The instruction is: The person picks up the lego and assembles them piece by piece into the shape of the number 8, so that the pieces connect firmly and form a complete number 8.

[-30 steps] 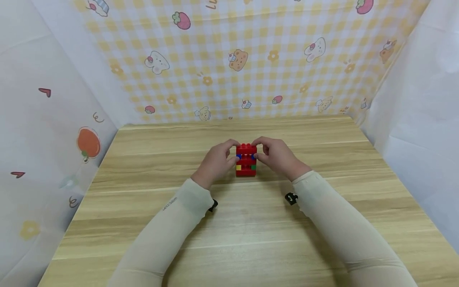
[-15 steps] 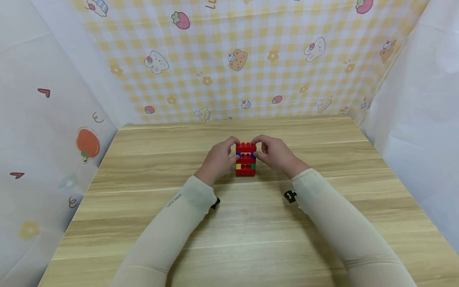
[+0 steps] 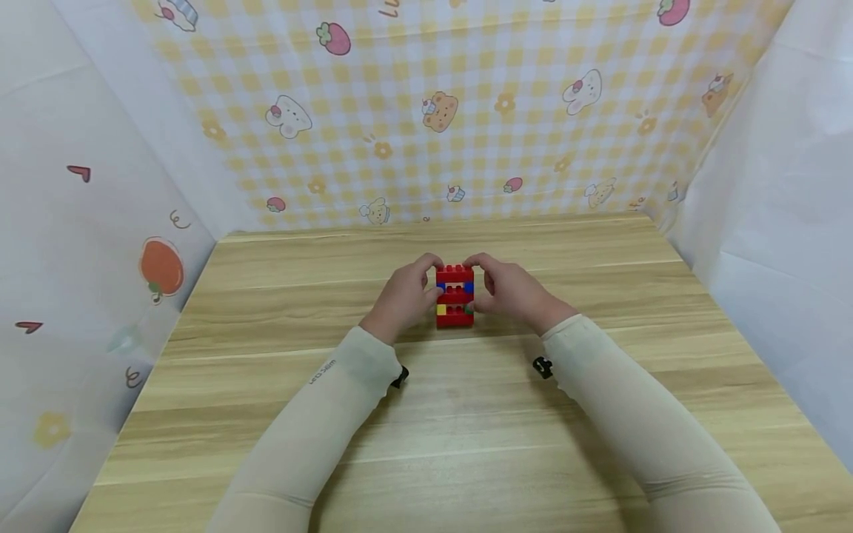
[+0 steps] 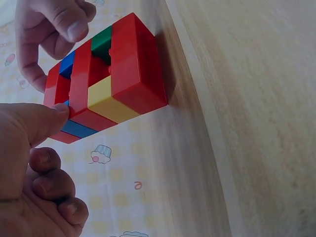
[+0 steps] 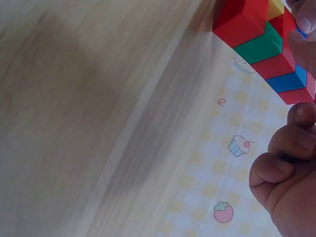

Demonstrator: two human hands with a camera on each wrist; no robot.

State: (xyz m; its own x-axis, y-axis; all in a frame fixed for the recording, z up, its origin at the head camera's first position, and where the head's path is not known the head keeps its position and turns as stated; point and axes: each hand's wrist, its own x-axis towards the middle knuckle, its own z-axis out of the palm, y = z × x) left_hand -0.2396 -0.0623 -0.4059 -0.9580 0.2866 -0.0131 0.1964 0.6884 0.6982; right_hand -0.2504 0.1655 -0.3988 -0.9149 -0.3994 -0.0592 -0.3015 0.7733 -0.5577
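A tower of toy building bricks (image 3: 455,320) stands upright on the wooden table, red layers alternating with pairs of smaller bricks. A yellow brick (image 4: 101,101) and a green brick (image 5: 259,48) fill the lower gap; blue bricks (image 4: 79,129) sit in the upper one. My left hand (image 3: 400,300) pinches the tower's left side, index finger at the top and thumb on the blue brick. On the right side, my right hand (image 3: 516,297) holds its index finger at the top red brick, its thumb lower, by the green brick. Whether that thumb presses there is unclear.
The wooden table (image 3: 460,422) spreads around the tower. Behind it hangs a yellow checked cloth (image 3: 413,163), with white cloth (image 3: 766,178) at the sides. Black straps (image 3: 543,366) show at the wrists.
My right thumb has slid down from the blue brick to the level of the green brick. The left hand and the tower stay in place; the head view shifts slightly.
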